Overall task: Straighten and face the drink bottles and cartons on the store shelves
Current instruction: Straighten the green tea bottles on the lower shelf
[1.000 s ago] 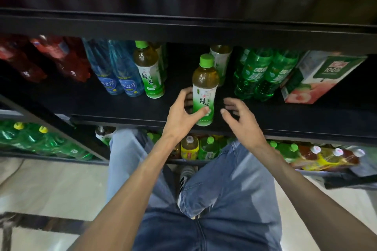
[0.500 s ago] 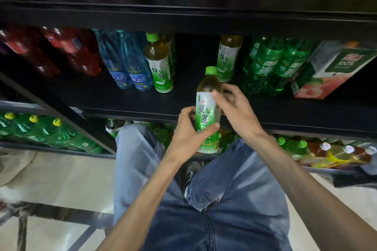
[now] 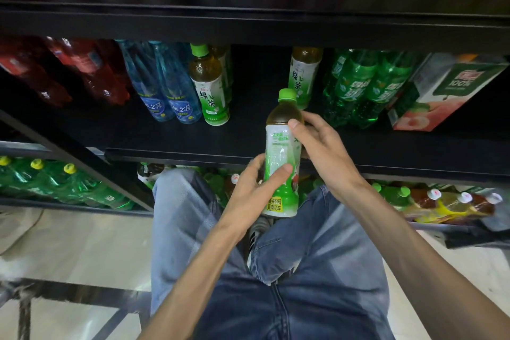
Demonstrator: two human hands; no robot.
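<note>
A green tea bottle (image 3: 281, 152) with a green cap hangs in front of the middle black shelf (image 3: 193, 143), off the shelf board. My left hand (image 3: 256, 190) grips its lower half from the left. My right hand (image 3: 317, 143) grips its shoulder from the right, thumb across the label. The label's back side faces me. Two more green tea bottles stand on the shelf: one (image 3: 211, 88) at the left, one (image 3: 302, 74) further back behind the held bottle.
On the middle shelf stand red bottles (image 3: 91, 72), blue water bottles (image 3: 165, 85), green soda bottles (image 3: 361, 88) and a peach juice carton (image 3: 441, 91). Bottles fill the lower shelf (image 3: 441, 201) and the shelf above. My jeans-clad knees are below.
The bottle has been lifted off the shelf toward me and turned, so the label's back now faces me. My right hand went from open beside it to gripping its upper part.
</note>
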